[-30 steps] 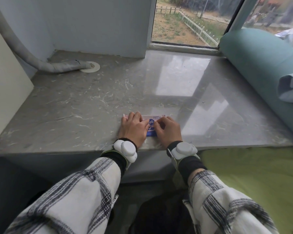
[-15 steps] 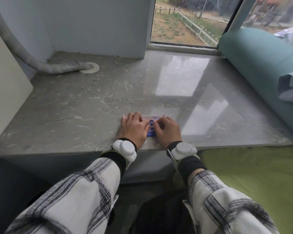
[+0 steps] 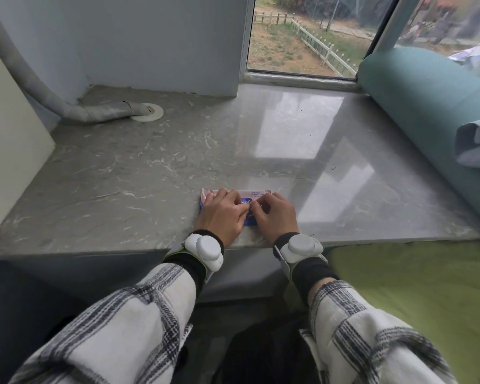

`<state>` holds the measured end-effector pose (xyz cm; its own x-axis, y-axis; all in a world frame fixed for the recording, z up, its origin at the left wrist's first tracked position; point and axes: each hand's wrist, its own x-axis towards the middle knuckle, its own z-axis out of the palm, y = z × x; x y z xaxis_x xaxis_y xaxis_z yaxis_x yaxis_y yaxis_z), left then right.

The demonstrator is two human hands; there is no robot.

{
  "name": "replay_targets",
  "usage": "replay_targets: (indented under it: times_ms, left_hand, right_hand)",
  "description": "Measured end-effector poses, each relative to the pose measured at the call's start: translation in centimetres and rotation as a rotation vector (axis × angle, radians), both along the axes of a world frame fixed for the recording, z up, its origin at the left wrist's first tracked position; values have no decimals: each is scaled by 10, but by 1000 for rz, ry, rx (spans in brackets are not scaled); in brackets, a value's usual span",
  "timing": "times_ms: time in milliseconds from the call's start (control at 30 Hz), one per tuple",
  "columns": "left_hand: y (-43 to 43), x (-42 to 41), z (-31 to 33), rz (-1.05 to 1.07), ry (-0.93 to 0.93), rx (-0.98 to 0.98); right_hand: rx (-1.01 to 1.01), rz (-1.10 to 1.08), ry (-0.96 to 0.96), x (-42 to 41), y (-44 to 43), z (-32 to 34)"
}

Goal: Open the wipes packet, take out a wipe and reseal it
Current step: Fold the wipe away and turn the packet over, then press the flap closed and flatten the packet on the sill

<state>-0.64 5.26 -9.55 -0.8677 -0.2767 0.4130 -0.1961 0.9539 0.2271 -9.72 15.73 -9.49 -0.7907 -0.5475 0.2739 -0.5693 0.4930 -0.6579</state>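
Grip: left hand (image 3: 221, 214) and right hand (image 3: 275, 216) both lie curled on top of the wipes packet (image 3: 247, 202), fingertips meeting at its middle; whether they pinch a flap or only press down cannot be told.
Hidden: the hands cover most of the packet; only a blue patch with white lettering between the fingers, a pale far strip and the left end show. The seal or flap is out of sight.
Packet axis: it lies flat, long side running left to right, parallel to the near edge of the sill.
Packet place: on the grey marble windowsill (image 3: 150, 173), close to its near edge.
Wrists: a white tracker (image 3: 204, 246) on the left, another white tracker (image 3: 302, 245) on the right, over black cuffs and plaid sleeves.
Beyond the hands: window reflection on the stone.
Far left of the hands: a wrapped grey pipe (image 3: 103, 112) entering a white floor flange.
Right of the hands: a teal bolster (image 3: 427, 106) along the sill's end.
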Motion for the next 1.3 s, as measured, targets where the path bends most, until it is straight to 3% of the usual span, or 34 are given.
replay_targets:
  times_ms: [467,800,1300]
  left_hand:
    - [6,5,-4,-159,120,45]
    - [5,2,-6,-149,90,17]
    - [4,-7,-6,9,-196,-86]
  right_hand:
    - [23,-40,-3,2,-1,1]
    - [50,-45,-6,4,-1,3]
    - [2,-99,31,5,-1,2]
